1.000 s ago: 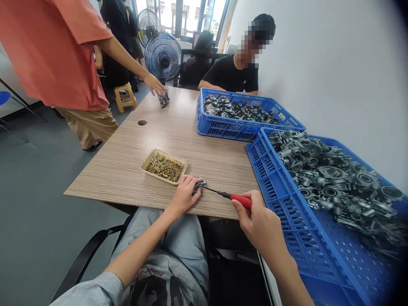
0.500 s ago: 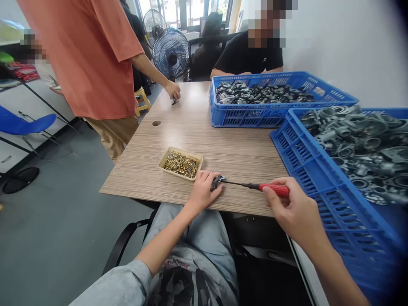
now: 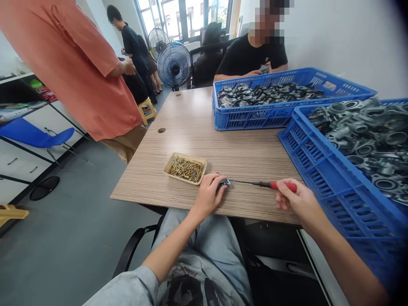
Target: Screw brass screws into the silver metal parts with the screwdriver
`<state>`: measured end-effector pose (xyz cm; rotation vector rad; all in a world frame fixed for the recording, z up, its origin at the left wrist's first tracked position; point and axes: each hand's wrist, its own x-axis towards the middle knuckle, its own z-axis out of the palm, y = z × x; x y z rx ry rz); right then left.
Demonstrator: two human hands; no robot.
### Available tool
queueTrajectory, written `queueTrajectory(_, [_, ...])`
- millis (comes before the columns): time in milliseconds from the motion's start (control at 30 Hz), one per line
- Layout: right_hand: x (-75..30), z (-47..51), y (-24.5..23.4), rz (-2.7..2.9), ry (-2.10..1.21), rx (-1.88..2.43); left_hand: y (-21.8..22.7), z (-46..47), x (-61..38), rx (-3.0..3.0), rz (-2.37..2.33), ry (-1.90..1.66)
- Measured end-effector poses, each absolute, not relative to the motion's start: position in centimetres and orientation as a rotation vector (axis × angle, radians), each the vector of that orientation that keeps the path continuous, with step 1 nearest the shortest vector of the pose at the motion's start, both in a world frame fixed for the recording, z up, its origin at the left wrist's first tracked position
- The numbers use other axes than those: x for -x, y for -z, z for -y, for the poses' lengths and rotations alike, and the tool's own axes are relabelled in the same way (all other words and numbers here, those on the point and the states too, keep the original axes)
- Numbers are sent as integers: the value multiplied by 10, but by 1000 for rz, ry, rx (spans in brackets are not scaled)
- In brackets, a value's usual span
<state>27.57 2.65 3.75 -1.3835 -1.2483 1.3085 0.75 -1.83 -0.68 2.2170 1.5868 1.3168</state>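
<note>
My left hand (image 3: 208, 195) is closed around a small grey metal part (image 3: 225, 183) and presses it on the wooden table (image 3: 191, 131) near the front edge. My right hand (image 3: 295, 202) grips the red handle of a screwdriver (image 3: 270, 185). Its thin shaft lies almost level and its tip meets the part. A shallow beige tray of brass screws (image 3: 185, 168) sits just left of my left hand.
Two blue crates of grey metal castings stand on the right, one near (image 3: 321, 182) and one far (image 3: 270, 115). A person in black sits behind the far crate, holding a part. A person in an orange shirt (image 3: 79, 72) stands at the table's left. Fans and stools stand behind.
The view has shifted, and the person in orange has drawn a hand back from the table's far end. My hands stay on the part and screwdriver.
</note>
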Motion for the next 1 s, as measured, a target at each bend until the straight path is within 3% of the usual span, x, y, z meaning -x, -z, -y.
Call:
queueTrajectory(167, [-277, -25, -34, 1240, -1330, 1406, 9, 18, -8, -2204, -1576, -1331])
queueTrajectory(367, [-274, -27, -14, 1240, -1606, 1407, 8, 17, -8, -2214, -1395, -1345])
queueTrajectory(567, [-264, -20, -3, 1673, -1849, 1309, 6, 19, -7, -2270, -1287, -1318])
queueTrajectory(733, [-252, -5, -1, 1797, -1780, 1371, 5, 20, -7, -2269, -1268, -1267])
queueTrajectory(1000, [-224, 1, 45, 1461, -1787, 1430, 9, 19, -3, -2162, -1170, -1204])
